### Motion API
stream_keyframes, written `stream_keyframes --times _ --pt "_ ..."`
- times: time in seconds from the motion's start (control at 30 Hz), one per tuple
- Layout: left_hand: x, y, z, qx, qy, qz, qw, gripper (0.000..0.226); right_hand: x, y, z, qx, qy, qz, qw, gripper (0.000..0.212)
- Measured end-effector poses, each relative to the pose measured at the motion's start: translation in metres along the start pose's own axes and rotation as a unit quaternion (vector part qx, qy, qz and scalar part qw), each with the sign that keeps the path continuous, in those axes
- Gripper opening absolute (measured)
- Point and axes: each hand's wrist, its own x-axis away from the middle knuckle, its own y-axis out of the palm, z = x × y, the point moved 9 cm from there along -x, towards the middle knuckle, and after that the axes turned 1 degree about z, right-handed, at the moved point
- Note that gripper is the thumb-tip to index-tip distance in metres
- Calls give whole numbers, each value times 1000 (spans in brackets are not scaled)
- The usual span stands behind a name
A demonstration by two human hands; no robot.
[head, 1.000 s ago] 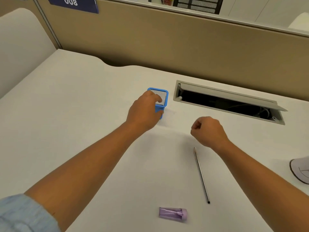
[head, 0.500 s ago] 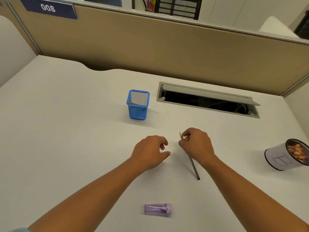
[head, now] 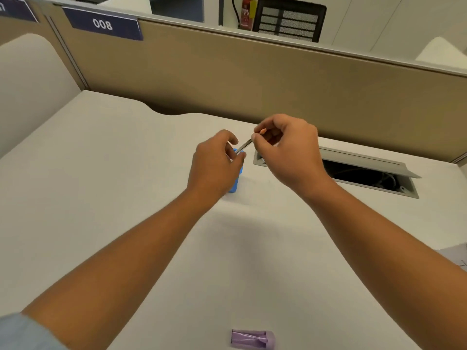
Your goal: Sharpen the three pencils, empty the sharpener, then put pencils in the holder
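My right hand pinches a dark pencil near its sharpened tip, which points up and right. The pencil slants down to the left over the blue mesh holder. My left hand covers most of the holder, fingers curled around its rim and touching the pencil's lower part; whether it grips the holder or the pencil I cannot tell. Only the holder's right side shows. A purple sharpener lies on its side near the desk's front edge.
An open cable hatch is set into the white desk right of the holder. A tan partition walls off the back. A paper cup's edge shows at the right border.
My right hand lifted the pencil off the desk and carried it up and left to the holder. My left hand went back to the holder.
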Motion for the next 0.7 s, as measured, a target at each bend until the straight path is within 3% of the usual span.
stream_keyframes --times 0.3,0.7 --pt "-13 14 -45 -67 -53 -38 996 27 -8 67 38 105 20 -75 991 12" --pt "-3 23 -65 -73 -48 -58 994 38 4 94 65 123 56 -132 982 18"
